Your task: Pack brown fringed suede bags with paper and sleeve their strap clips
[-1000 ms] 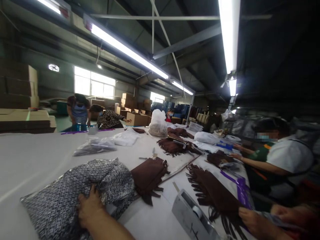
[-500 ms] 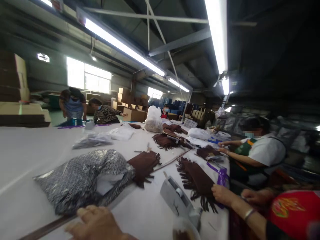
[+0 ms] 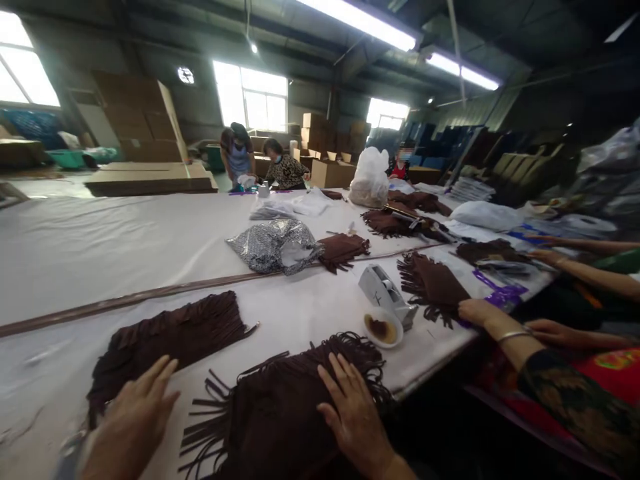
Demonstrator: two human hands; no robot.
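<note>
My right hand (image 3: 353,417) lies flat, fingers spread, on a dark brown fringed piece (image 3: 280,413) at the table's near edge. Thin strips fan out from that piece's left side and far edge. My left hand (image 3: 134,417) has its fingers stretched out and holds nothing visible. It is in front of a second brown fringed piece (image 3: 175,333), whose near part it overlaps; whether they touch I cannot tell. Beside my left wrist is a blurred greyish object (image 3: 71,457) of a kind I cannot make out.
A grey tape dispenser (image 3: 384,293) and a white bowl (image 3: 384,328) with brown contents stand right of centre. Beyond lies a silver patterned bag (image 3: 273,245). At right, a co-worker's braceleted hand (image 3: 483,312) touches another fringed piece (image 3: 433,283). A brown strip (image 3: 125,298) crosses the table.
The view has swung down and left, bringing the two near fringed pieces into sight. My right hand has come into view on one; my left hand is now lower left.
</note>
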